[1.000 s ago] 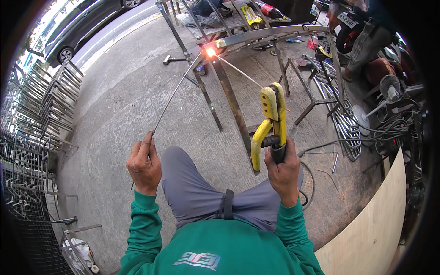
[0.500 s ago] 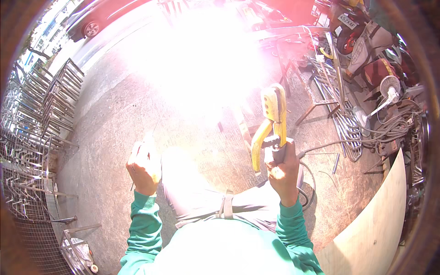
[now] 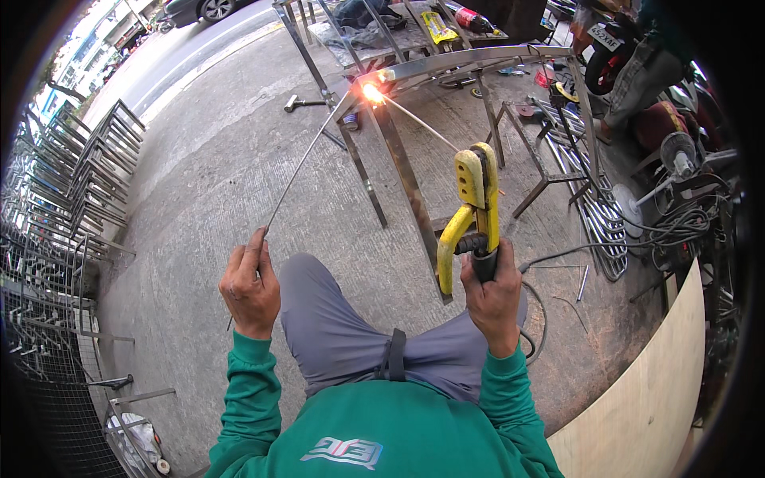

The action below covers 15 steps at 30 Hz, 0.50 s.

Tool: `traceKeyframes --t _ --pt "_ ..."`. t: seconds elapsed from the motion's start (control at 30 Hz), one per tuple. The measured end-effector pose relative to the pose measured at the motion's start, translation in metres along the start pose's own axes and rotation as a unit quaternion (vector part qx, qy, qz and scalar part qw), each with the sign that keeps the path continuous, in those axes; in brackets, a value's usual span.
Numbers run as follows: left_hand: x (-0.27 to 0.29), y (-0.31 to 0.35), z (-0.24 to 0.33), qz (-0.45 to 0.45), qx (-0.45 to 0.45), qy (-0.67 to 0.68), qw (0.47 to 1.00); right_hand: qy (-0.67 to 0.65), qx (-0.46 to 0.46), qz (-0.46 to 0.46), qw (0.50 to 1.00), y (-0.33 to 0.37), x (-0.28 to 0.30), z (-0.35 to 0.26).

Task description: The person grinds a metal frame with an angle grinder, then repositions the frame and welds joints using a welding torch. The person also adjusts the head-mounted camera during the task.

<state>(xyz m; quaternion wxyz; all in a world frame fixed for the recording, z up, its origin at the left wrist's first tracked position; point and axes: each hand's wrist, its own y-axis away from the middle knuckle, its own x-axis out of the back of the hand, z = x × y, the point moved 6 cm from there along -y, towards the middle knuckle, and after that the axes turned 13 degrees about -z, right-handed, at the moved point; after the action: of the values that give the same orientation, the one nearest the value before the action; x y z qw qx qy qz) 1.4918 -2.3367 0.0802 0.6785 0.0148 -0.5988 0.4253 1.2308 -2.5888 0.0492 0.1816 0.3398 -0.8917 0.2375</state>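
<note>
My right hand (image 3: 496,299) is closed round the black handle of a yellow electrode holder (image 3: 470,179). A thin pale welding electrode (image 3: 422,124) runs from its jaws up to a glowing orange spot (image 3: 372,92) on a corner of a square-tube metal frame (image 3: 406,171). My left hand (image 3: 252,291) pinches a thin metal rod (image 3: 301,166), whose far end reaches the same corner. Part of that rod also shows below my fingers. One bar of the frame slopes down toward my right knee. The glow hides the exact joint.
A hammer (image 3: 303,103) lies on the concrete behind the frame. Stacked metal frames (image 3: 100,171) stand at left. Bent tubes (image 3: 594,227), a fan (image 3: 677,155) and coiled cable (image 3: 669,223) crowd the right. A plywood sheet (image 3: 645,382) lies near right; a car (image 3: 199,9) is beyond.
The blinding white arc glare has gone, leaving a small orange glow at the frame's corner. Both hands stay in nearly the same places with their grips unchanged. The car has shifted in view.
</note>
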Motion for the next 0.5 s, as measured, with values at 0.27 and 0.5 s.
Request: traceKeyframes --t 0.27,0.5 --pt "0.002 -0.002 0.009 0.007 -0.032 -0.011 0.999 -0.011 0.0 0.0 1.0 0.0 0.0 0.001" --pt "-0.002 -0.008 0.018 0.011 -0.04 -0.003 0.999 -0.008 0.0 0.004 1.0 0.0 0.002 0.0"
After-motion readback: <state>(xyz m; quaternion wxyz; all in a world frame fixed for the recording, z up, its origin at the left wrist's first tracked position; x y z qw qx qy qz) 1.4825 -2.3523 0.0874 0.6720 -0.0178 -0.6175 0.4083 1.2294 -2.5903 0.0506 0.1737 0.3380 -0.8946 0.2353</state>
